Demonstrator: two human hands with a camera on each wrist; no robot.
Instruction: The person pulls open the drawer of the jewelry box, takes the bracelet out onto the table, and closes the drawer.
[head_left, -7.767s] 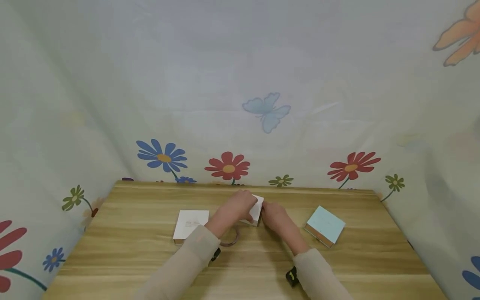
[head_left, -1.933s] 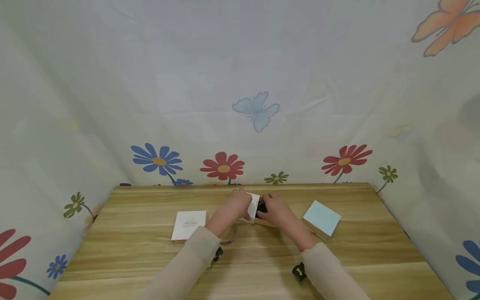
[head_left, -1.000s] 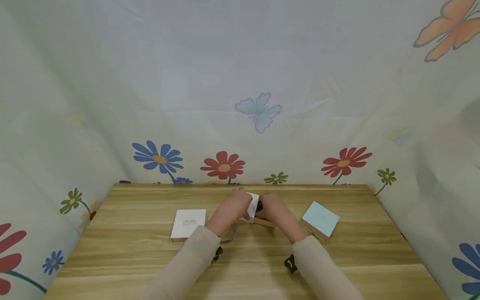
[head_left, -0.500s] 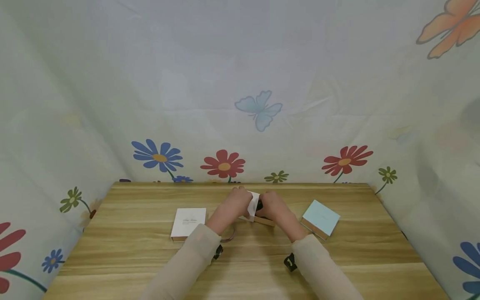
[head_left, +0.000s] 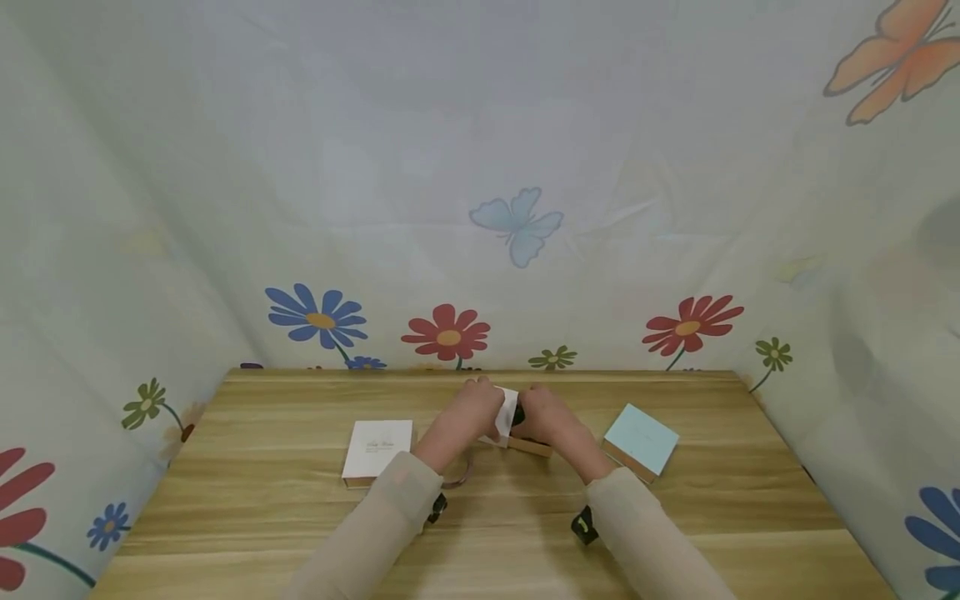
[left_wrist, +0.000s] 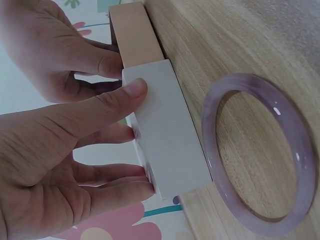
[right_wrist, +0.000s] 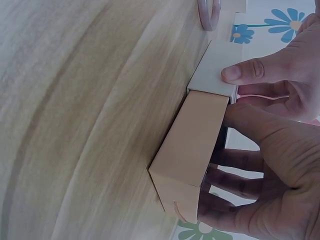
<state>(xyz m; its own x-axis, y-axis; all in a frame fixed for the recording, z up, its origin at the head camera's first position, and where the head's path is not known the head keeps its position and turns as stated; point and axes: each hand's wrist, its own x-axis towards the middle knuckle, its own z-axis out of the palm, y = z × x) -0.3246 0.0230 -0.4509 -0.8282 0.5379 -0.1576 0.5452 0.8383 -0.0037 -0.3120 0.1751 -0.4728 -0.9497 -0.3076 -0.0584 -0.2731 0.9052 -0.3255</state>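
Both hands worked on a white card sleeve (left_wrist: 165, 130) w/ a tan card drawer (right_wrist: 190, 140) slid partly out of it, the pair sitting btwn the hands on the pale wood-grain surface (head_left: 510, 546). L hand (left_wrist: 50, 165) pinched the sleeve, thumb flat on its near side, other fingertips along its top edge. Drawer stuck out toward the R side, its end w/ a tan ribbon loop (right_wrist: 179, 212) facing away from L hand. R hand (right_wrist: 285, 170) had its thumb and fingers bent down into the drawer; fingertips hidden, so couldn't tell whether they gripped anything. A bit of black (head_left: 519, 412) showed btwn the sleeve and R hand, prob. sth in the drawer, too small to ID.

Nearer the person than L hand: a glossy lavender ring-shaped bangle (left_wrist: 209, 130), flat, just beside the sleeve. Left of L hand: a square white card box w/ tan sides and faint lettering (head_left: 377, 450). Right of R hand: a square light-blue card box w/ brown sides (head_left: 641, 439), set at an angle. Beyond both hands hung a white cloth w/ flowers + butterflies (head_left: 375, 167).
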